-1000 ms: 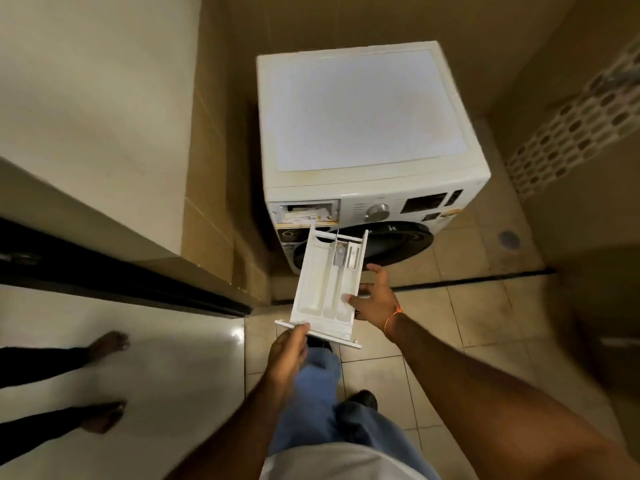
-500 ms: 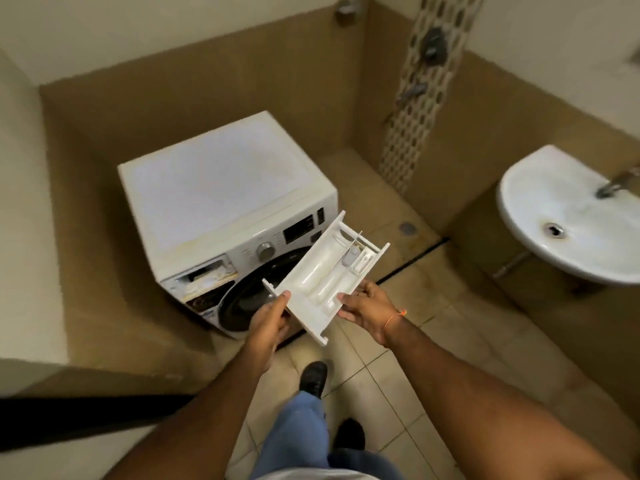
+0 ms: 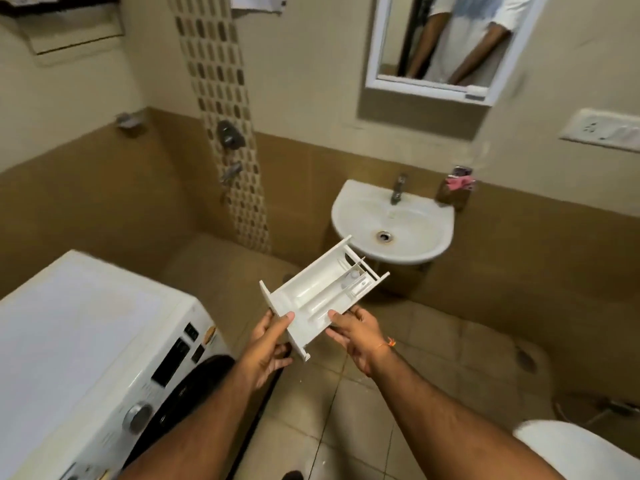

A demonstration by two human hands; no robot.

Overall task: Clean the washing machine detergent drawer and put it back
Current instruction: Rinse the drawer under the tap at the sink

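The white detergent drawer (image 3: pixel 322 296) is out of the machine and held in the air, its open compartments facing up and its far end pointing toward the sink. My left hand (image 3: pixel 268 344) grips its near left corner by the front panel, thumb on top. My right hand (image 3: pixel 353 332) holds its right side, thumb on the rim and fingers underneath. The white washing machine (image 3: pixel 86 341) stands at the lower left, with its control panel and dark door facing right.
A white wall sink (image 3: pixel 394 223) with a tap (image 3: pixel 398 188) hangs just beyond the drawer. A mirror (image 3: pixel 446 43) hangs above the sink, a soap holder (image 3: pixel 457 188) to its right. A toilet (image 3: pixel 581 448) is at the lower right, shower fittings (image 3: pixel 230 136) on the tiled strip.
The view has swung right, from the washing machine to the sink. Both hands carried the drawer along, and it now points at the sink.
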